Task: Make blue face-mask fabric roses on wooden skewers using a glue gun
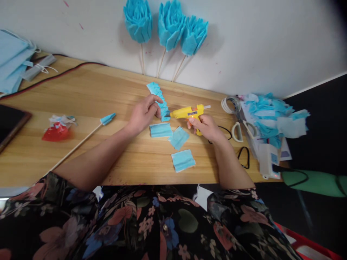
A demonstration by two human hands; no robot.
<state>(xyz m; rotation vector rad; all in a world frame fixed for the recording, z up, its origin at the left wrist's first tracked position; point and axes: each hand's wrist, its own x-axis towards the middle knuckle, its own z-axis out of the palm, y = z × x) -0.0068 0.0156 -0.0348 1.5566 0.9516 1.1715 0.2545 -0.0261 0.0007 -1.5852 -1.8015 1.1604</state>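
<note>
My right hand (pixel 204 126) is closed around the handle of a yellow hot glue gun (pixel 187 112), a finger at its orange trigger. The gun's nozzle points left and meets the lower end of a blue pleated fabric strip (pixel 154 87). My left hand (pixel 143 113) has curled fingers at the strip's left side, gripping its edge; the exact contact is partly hidden. Just below the strip lie several cut blue fabric pieces (pixel 183 160). To the left, a wooden stick (pixel 77 148) with a small blue fabric tip (pixel 107 118) rests on the table.
Several blue fabric flowers (pixel 170 25) on sticks lean against the wall. Tape (pixel 231 105), white-handled scissors (pixel 237 132), a blue scrap pile (pixel 271 112) and a white plug box (pixel 269 160) sit right. Face masks (pixel 13 61), a red bag (pixel 56 131) and a dark tablet (pixel 11 124) lie left.
</note>
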